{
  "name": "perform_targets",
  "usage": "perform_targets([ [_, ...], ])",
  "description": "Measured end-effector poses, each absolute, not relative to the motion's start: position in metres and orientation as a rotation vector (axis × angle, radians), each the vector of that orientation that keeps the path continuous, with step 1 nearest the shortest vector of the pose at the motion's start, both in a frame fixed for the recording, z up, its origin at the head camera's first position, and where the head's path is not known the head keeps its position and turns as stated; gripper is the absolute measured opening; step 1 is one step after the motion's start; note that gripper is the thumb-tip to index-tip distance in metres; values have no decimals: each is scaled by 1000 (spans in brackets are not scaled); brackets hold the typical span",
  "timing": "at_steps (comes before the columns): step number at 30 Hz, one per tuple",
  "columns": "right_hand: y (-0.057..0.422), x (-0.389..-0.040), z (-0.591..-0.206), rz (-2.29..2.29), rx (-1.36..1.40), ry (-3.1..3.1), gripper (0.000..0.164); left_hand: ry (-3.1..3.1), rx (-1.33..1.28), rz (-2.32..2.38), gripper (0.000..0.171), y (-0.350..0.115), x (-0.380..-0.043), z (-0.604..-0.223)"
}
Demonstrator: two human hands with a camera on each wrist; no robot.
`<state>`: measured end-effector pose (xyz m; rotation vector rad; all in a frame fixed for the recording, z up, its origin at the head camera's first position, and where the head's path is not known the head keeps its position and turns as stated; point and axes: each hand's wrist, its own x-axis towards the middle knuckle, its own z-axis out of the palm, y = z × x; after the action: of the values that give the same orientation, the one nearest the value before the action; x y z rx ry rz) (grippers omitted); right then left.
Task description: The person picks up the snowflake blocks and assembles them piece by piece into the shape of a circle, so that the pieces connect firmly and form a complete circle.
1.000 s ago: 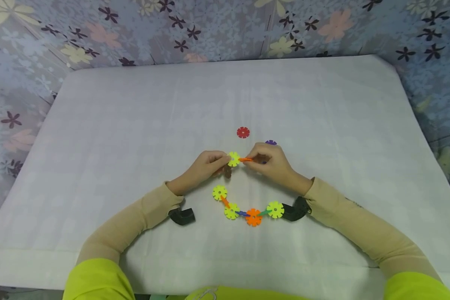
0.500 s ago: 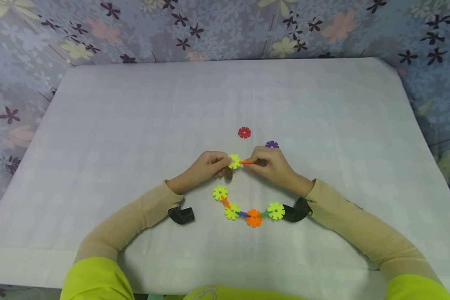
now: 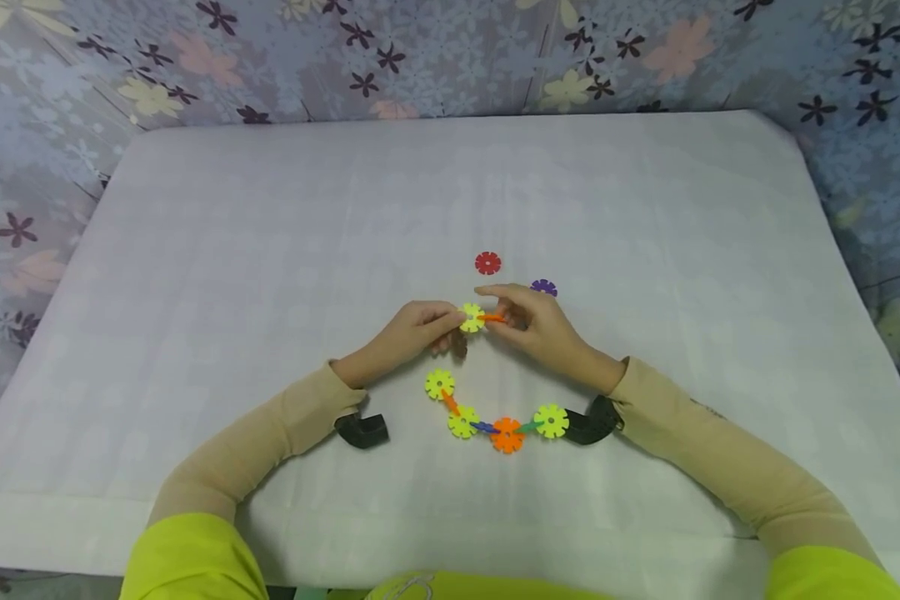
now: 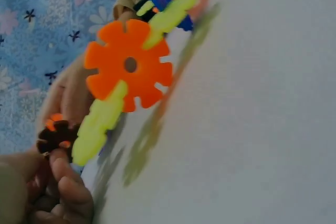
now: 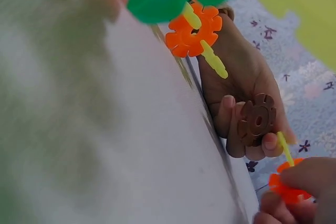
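Observation:
My left hand pinches a yellow notched plastic disc. A brown notched disc is also in the left hand, against the curled fingers. An orange notched disc is slotted edge-on into the yellow one. My right hand holds that orange disc between thumb and lower fingers, with its index finger raised off it. Below both hands lies a curved chain of interlocked discs: yellow discs, an orange disc, and blue and green links.
A red disc lies flat beyond the hands. A purple disc is just behind the right hand, partly covered by it. Black wrist mounts rest near each cuff, the right one touching the chain's end. White cloth covers the table.
My right index finger has lifted and straightened away from the orange disc. The joined yellow and orange discs have shifted slightly. The chain stays in place.

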<state>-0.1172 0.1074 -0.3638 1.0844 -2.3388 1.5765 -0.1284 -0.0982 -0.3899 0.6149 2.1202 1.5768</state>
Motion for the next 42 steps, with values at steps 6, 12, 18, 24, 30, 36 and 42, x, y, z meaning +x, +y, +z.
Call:
perform_targets([
  [6, 109, -118, -363, 1572, 1031, -2358, 23, 1924, 622, 1703, 11, -102, -132, -392],
  [12, 110, -119, -365, 1556, 998, -2284, 22, 1853, 721, 1830, 25, -101, -129, -395],
  [18, 113, -127, -386, 1479, 969, -2308, 24, 2082, 785, 1860, 19, -99, -122, -380],
  [24, 114, -128, -388, 1456, 1036, -2293, 24, 2371, 931, 1718, 11, -97, -117, -366],
  [30, 109, -121, -365, 1586, 1104, -2287, 21, 2395, 928, 1712, 8, -97, -115, -364],
  [36, 110, -118, -362, 1598, 1136, -2312, 22, 2452, 967, 1682, 7, -96, -115, -363],
  [42, 112, -120, -368, 1699, 1115, -2295, 21, 2476, 1131, 1698, 10, -94, -113, -367],
])
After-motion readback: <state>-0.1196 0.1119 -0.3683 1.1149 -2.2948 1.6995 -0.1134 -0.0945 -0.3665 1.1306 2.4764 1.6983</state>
